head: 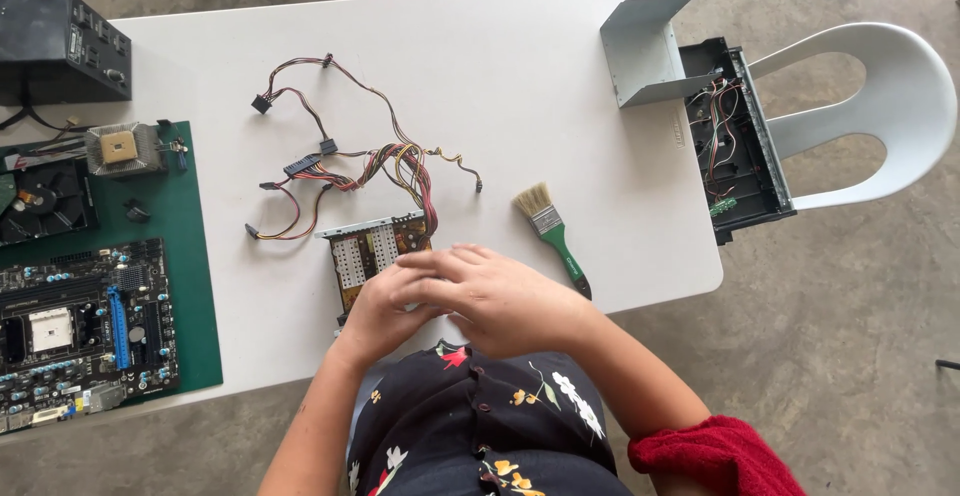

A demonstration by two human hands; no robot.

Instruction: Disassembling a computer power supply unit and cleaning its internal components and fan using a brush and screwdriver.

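hands overlapping, right hand (500,296) over left hand (385,316), hiding circuit board (372,248) partly

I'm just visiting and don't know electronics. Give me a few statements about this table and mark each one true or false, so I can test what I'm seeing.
1. Both hands are on the metal power supply unit near the table's front edge. True: the left hand and right hand overlap on it.
2. The paintbrush has a red handle. False: its handle is green.
3. The right hand holds the paintbrush. False: the brush lies on the white table, beside that hand.
4. A bundle of coloured wires spreads out from the unit. True.
5. The motherboard lies on a green mat. True.
6. The white chair is stacked on the table. False: it stands on the floor beside it.
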